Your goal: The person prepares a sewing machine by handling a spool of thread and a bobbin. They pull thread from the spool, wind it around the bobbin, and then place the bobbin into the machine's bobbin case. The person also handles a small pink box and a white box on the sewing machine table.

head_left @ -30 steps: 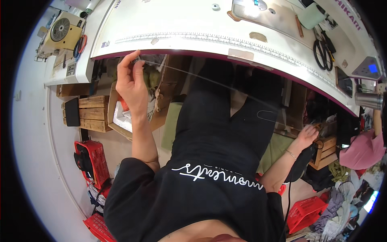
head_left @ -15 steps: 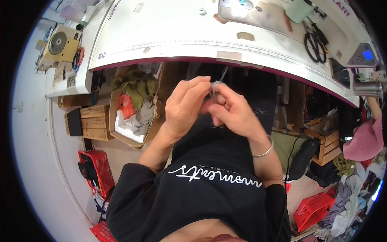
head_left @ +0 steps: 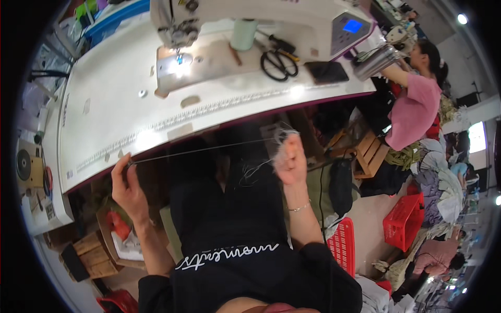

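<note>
A pale thread (head_left: pixel 209 148) runs taut between my hands, below the front edge of the white sewing table (head_left: pixel 115 122). My left hand (head_left: pixel 129 193) pinches a small dark piece (head_left: pixel 130 164) at the thread's left end; its kind is too small to make out. Raised at the other end, my right hand (head_left: pixel 290 161) is closed, a little blurred, on a tangle of loose thread (head_left: pixel 284 134). Wispy ends (head_left: pixel 255 171) hang from that tangle over my dark trousers.
A sewing machine (head_left: pixel 177 34) stands on the table, with black scissors (head_left: pixel 279 66), a green thread cone (head_left: pixel 243 35) and a phone (head_left: pixel 326 72) nearby. Below are wooden crates (head_left: pixel 371 155) and red baskets (head_left: pixel 404 221). A person in pink (head_left: pixel 417 107) sits at right.
My hands, close together before, are now wide apart with the thread stretched between them. The view has swung right, bringing in the sewing machine and the co-worker.
</note>
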A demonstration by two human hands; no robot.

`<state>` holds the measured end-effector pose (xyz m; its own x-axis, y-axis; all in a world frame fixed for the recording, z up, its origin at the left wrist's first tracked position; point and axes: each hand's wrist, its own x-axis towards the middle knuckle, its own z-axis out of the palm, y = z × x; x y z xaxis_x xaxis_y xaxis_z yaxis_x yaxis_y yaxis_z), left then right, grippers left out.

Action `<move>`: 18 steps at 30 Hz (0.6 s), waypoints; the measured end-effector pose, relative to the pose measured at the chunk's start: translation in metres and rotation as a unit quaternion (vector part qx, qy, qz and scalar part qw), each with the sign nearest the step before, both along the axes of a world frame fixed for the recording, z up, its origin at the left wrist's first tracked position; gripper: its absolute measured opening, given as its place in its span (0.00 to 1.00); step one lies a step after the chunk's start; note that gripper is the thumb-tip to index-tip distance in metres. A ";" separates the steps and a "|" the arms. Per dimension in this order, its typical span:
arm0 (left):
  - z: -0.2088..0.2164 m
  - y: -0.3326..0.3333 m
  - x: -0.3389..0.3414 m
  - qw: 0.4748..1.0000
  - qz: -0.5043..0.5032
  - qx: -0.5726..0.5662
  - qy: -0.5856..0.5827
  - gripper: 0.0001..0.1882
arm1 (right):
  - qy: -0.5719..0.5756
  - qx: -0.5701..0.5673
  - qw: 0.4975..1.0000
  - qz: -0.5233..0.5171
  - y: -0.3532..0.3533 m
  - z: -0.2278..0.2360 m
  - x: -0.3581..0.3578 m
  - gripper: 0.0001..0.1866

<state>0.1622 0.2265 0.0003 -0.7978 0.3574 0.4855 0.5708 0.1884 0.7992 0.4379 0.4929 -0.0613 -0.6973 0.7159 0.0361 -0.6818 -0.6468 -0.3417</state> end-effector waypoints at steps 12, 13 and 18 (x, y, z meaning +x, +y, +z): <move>0.017 0.042 0.009 0.998 -0.033 -0.039 0.044 0.11 | -0.333 0.026 0.894 -0.299 0.050 -0.084 0.039 0.10; 0.019 0.053 0.027 0.991 -0.074 -0.086 0.074 0.12 | -0.349 0.063 0.906 -0.232 0.035 -0.054 0.015 0.12; 0.033 0.109 0.076 0.942 -0.300 -0.094 0.122 0.15 | -0.231 0.330 0.913 0.068 -0.015 0.022 -0.050 0.22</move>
<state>0.2385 0.3354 0.0330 -0.2982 0.8056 0.5120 0.7820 -0.1014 0.6150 0.3884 0.4778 -0.0398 -0.8276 0.5510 0.1075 -0.2952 -0.2644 -0.9181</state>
